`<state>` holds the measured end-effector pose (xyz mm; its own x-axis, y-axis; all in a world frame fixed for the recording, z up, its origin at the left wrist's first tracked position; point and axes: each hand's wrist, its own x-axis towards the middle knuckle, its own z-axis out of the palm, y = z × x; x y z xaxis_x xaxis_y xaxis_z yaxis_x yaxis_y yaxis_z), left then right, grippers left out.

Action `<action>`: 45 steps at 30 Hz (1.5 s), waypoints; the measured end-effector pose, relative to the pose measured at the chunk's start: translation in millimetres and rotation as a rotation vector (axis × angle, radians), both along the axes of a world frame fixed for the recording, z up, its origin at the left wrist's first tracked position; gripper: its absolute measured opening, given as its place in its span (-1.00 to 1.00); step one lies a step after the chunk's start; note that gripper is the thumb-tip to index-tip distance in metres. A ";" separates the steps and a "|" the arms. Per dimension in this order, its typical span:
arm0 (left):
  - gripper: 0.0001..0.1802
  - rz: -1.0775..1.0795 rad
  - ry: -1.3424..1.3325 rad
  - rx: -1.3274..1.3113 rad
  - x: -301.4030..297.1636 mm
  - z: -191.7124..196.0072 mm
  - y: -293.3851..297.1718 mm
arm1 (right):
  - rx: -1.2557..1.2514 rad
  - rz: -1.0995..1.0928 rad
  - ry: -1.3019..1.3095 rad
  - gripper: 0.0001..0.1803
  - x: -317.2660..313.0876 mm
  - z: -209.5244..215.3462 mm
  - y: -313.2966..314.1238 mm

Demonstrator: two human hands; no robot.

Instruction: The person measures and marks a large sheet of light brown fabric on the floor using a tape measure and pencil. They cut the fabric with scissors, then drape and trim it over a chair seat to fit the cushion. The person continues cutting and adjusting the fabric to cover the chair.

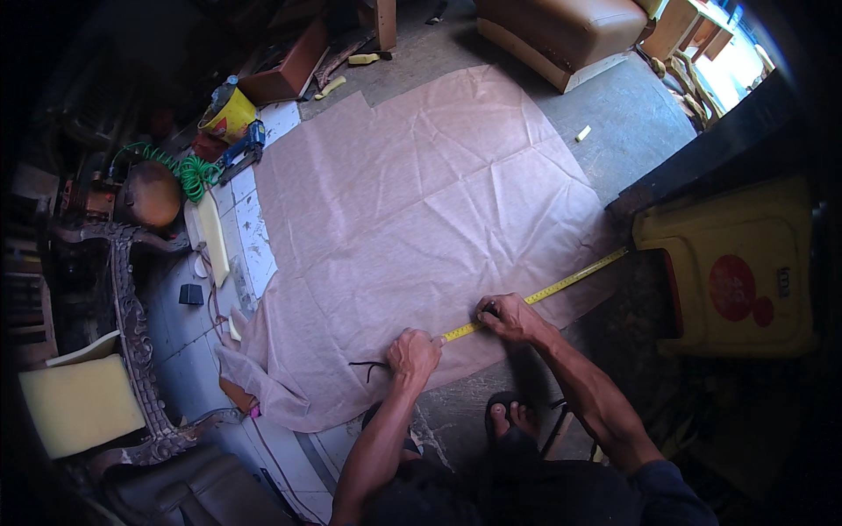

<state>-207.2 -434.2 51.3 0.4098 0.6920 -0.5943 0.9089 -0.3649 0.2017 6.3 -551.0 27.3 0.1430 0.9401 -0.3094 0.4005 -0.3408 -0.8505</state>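
A large piece of pale pinkish-brown fabric [395, 202] lies spread and creased on the floor in front of me. Across its near right part runs a yellow tape measure [570, 280], pulled out toward the right edge. My left hand [414, 354] is closed over the tape's left end, and a thin black cord sticks out beside it. Farther along the tape, my right hand [509, 317] presses down with curled fingers. Something small and dark shows between those fingers, too hidden to name.
A yellow plastic stool [745, 272] stands at the right, a brown cushioned seat [570, 35] at the far side. On the left are a blue tool [244, 149] with a green coiled hose [197, 175], a yellow bucket [230, 114], a carved wooden frame [127, 307] and a foam block [81, 405].
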 end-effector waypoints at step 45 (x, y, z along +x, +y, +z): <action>-0.48 0.972 0.358 0.293 -468.4 379.6 -189.9 | 0.132 -0.193 0.101 -0.82 -134.6 83.2 -29.9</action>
<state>-675.5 -624.1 431.0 -0.5573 0.7623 -0.3291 0.8246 0.5547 -0.1113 -128.3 -580.9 110.4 0.2982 0.9317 -0.2075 0.2494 -0.2859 -0.9252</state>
